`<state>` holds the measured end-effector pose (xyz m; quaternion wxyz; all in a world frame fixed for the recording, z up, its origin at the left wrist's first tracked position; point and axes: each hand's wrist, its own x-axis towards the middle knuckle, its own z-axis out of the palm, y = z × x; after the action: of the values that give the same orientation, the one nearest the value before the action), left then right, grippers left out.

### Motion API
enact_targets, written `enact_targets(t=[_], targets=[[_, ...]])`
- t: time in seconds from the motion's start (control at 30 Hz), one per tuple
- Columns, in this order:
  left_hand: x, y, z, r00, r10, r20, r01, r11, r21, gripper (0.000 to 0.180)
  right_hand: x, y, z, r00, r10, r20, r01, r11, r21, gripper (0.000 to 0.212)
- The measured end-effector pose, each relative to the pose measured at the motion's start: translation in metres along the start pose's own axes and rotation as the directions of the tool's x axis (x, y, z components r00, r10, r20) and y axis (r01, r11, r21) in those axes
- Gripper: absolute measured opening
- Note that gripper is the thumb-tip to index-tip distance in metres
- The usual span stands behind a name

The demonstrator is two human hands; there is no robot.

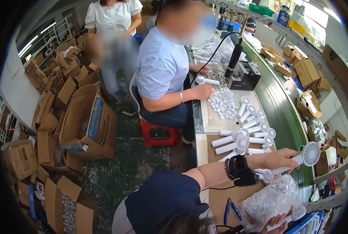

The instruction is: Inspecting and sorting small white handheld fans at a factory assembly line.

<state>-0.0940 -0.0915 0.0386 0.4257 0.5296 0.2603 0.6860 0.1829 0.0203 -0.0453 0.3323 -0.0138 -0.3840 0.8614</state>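
Note:
My left hand (283, 160) is closed around the handle of a white handheld fan (311, 153), its round grille pointing out over the edge of the green conveyor belt. Lower down, my right hand (278, 223) grips a second white handheld fan (298, 213), partly cut off by the picture's lower edge. Between the hands lies a clear plastic bag (273, 199) of small pale parts. Blue-handled cutting pliers (232, 210) rest on the brown board beside the bag. Several more white handheld fans (242, 142) lie beyond my left forearm, one of them partly hidden behind it.
A co-worker in a light blue shirt (162, 66) sits at the same bench, holding a white fan near a pile of small white discs (223, 102). A black device (244, 76) stands beyond. The green conveyor belt (275, 99) runs alongside. Open cardboard boxes (90, 121) crowd the floor.

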Motion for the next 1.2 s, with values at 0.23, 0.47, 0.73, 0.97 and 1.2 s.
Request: enact_targets(t=[0.23, 0.47, 0.73, 0.97, 1.2], targets=[[-0.033, 0.003, 0.012, 0.999, -0.031, 0.015, 0.03, 0.998, 0.051, 0.021, -0.006, -0.007, -0.003, 0.996, -0.068, -0.064, 0.069, 0.998, 0.011, 0.062], [-0.063, -0.042, 0.012, 0.995, -0.002, -0.102, 0.004, 1.0, 0.011, 0.02, 0.004, 0.006, 0.061, 0.945, -0.18, -0.273, 0.053, 0.908, -0.415, 0.049], [-0.09, -0.105, 0.028, 0.861, 0.381, -0.338, -0.273, 0.906, 0.324, 0.016, 0.024, 0.089, 0.192, 0.919, 0.009, 0.393, 0.338, 0.491, -0.803, 0.044], [-0.108, -0.113, 0.024, 0.84, 0.428, -0.332, -0.23, 0.837, 0.497, 0.023, 0.024, 0.154, 0.315, 0.49, 0.437, 0.754, 0.71, 0.303, -0.636, 0.017], [-0.122, -0.12, 0.038, 0.889, 0.175, -0.424, 0.078, 0.853, 0.516, 0.035, 0.01, 0.184, 0.351, 0.241, 0.566, 0.788, 0.778, 0.373, -0.506, 0.023]])
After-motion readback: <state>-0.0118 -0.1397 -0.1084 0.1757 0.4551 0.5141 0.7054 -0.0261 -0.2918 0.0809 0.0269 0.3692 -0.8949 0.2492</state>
